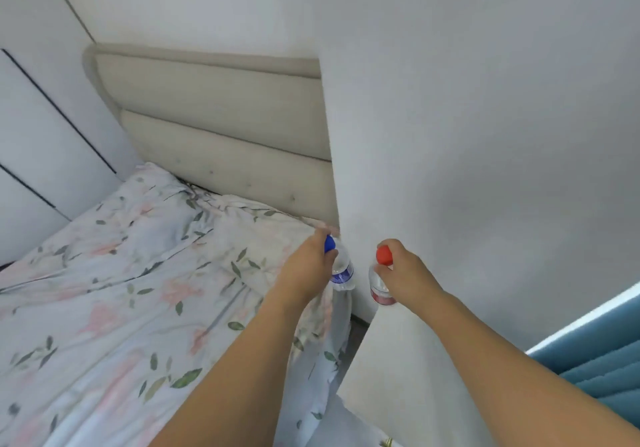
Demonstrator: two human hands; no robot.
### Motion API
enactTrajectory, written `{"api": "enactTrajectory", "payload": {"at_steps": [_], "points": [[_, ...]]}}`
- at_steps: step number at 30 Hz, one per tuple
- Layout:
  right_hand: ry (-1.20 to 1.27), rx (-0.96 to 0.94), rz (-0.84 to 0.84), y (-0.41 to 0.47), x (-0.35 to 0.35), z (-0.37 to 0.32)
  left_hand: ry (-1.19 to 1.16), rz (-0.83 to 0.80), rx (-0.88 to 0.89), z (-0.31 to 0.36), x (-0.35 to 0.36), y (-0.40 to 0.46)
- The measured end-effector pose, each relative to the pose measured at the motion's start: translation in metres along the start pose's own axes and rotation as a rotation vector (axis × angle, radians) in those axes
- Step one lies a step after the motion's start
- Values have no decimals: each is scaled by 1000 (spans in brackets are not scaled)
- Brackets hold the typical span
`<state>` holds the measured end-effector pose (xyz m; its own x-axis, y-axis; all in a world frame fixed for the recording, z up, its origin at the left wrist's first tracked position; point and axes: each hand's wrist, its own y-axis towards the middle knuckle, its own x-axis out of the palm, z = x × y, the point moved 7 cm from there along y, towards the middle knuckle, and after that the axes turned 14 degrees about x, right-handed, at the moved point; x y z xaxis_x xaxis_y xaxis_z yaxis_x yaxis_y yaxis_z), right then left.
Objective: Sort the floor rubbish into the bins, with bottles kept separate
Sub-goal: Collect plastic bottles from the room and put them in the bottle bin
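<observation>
Your left hand (309, 266) pinches the clear blue-capped plastic bottle (341, 268) by its neck, your right hand (405, 275) the red-capped one (381, 282), just beside the white wall corner (332, 169). Likely light, crushable, slippery; hold necks.

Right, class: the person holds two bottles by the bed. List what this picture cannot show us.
- Bins: none in the head view.
- Floor rubbish: out of frame; the floor is mostly hidden by the bed and white panel.
- Blue-capped bottle: neck hidden by the left hand.
- Red-capped bottle: label blurred, part hidden by the right hand.
- Whether either is empty: unclear.
</observation>
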<state>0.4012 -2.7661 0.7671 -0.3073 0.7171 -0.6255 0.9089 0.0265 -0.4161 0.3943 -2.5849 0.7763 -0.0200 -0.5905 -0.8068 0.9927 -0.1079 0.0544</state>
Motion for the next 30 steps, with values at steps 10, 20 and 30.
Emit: {"api": "enactTrajectory", "payload": {"at_steps": [10, 20, 30], "points": [[97, -363, -197, -75, 138, -159, -14, 534, -271, -98, -156, -176], [245, -577, -454, -227, 286, -252, 74, 877, -545, -145, -242, -389], [207, -797, -950, -418, 414, -265, 200, 1145, -920, -109, -250, -624]]}}
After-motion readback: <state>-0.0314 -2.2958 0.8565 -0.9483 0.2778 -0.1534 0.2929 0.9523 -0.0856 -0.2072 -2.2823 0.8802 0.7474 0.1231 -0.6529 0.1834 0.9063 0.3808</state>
